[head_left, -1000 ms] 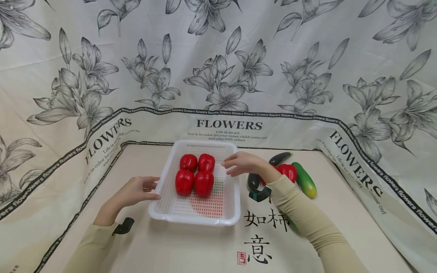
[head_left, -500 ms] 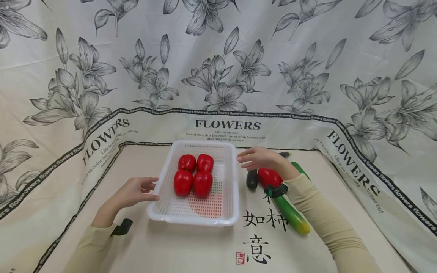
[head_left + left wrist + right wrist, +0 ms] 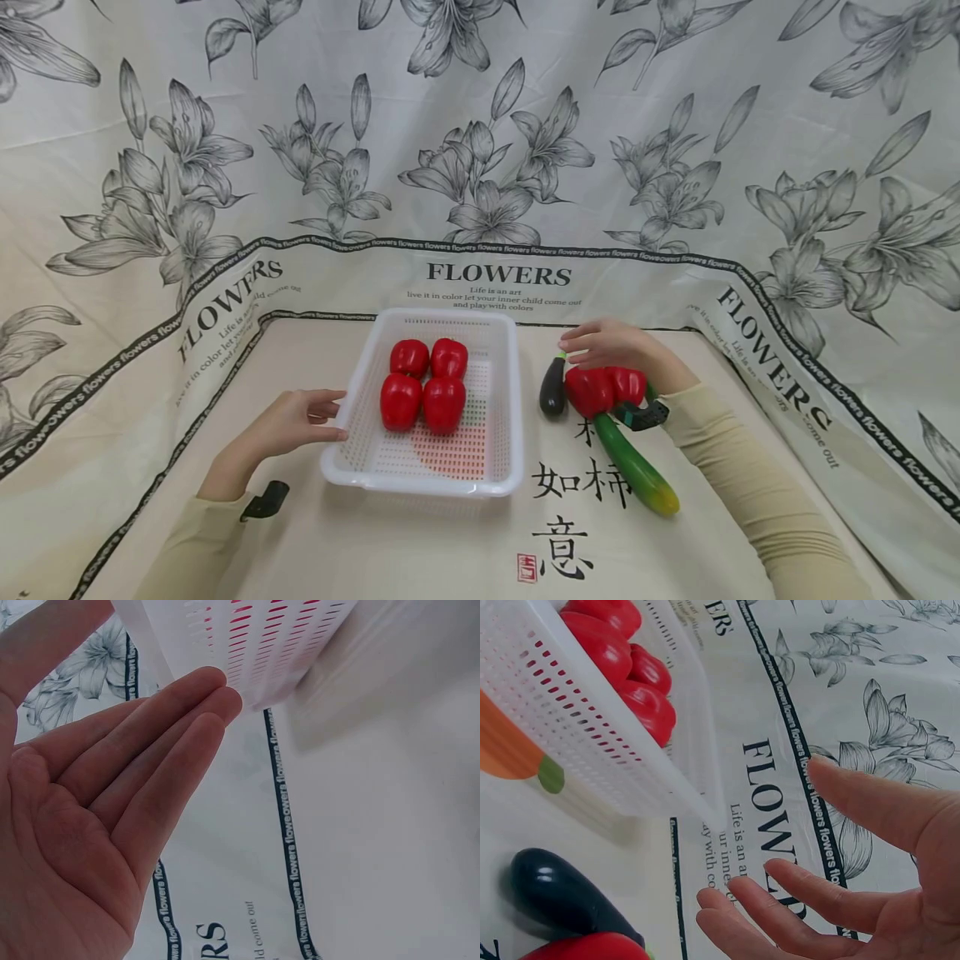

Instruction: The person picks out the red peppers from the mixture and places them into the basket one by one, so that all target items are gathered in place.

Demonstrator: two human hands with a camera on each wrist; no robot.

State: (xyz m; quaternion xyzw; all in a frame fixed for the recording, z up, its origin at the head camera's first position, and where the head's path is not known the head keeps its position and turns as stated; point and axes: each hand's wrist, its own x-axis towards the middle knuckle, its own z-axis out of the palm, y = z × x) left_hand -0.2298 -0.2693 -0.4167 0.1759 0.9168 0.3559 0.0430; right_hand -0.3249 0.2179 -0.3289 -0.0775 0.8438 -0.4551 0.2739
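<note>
A white perforated plastic basket point(image 3: 423, 483) holds several red bell peppers point(image 3: 444, 406). My left hand point(image 3: 296, 421) is at its left side, fingers extended; in the left wrist view the fingertips point(image 3: 214, 679) overlap the basket wall. Off to the basket's right, my right hand point(image 3: 618, 346) hovers with nothing in its grasp, its fingers apart and gently bent in the right wrist view. Just below those fingers lie a dark eggplant point(image 3: 553, 390) and red bell peppers point(image 3: 588, 390). A green zucchini point(image 3: 637, 471) with a yellowish end slants toward the front.
Black brush characters point(image 3: 562, 546) and a red seal print mark the pale tablecloth. Floral curtain point(image 3: 495, 167) encloses the back and both sides. Behind the right wrist, part of another green vegetable point(image 3: 651, 389) peeks out.
My right hand has moved right, from over the basket's right rim to above the eggplant and peppers, uncovering the zucchini in front. The left hand stays by the basket.
</note>
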